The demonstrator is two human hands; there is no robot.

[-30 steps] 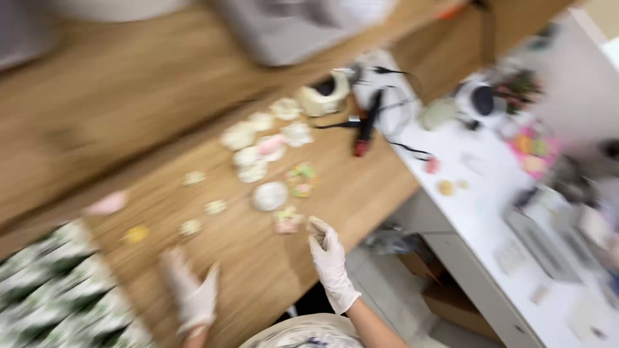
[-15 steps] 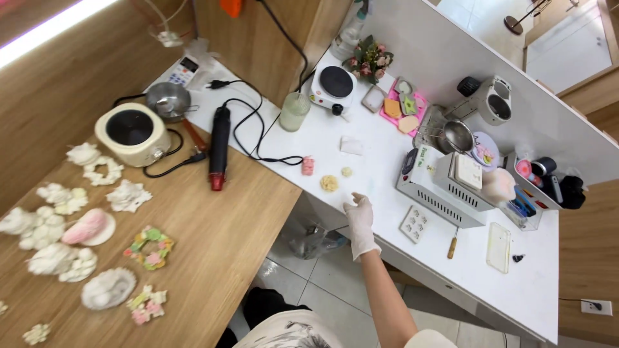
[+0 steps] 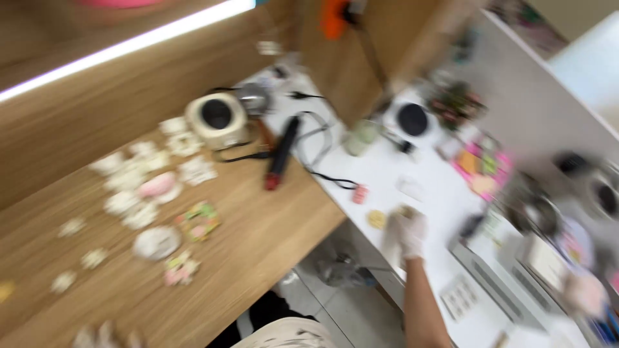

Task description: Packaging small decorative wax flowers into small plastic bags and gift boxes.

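Frame blurred. Right hand (image 3: pixel 409 233) in white glove, arm stretched out over near edge of white tabletop (image 3: pixel 445 193), resting by small round yellow piece (image 3: pixel 377 219); grip unclear. Bare white surface beyond it. Left hand out of frame.

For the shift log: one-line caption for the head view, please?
Blurred view: gloved right hand on the white counter beside small yellow pieces; moulded shapes cover the wooden table.
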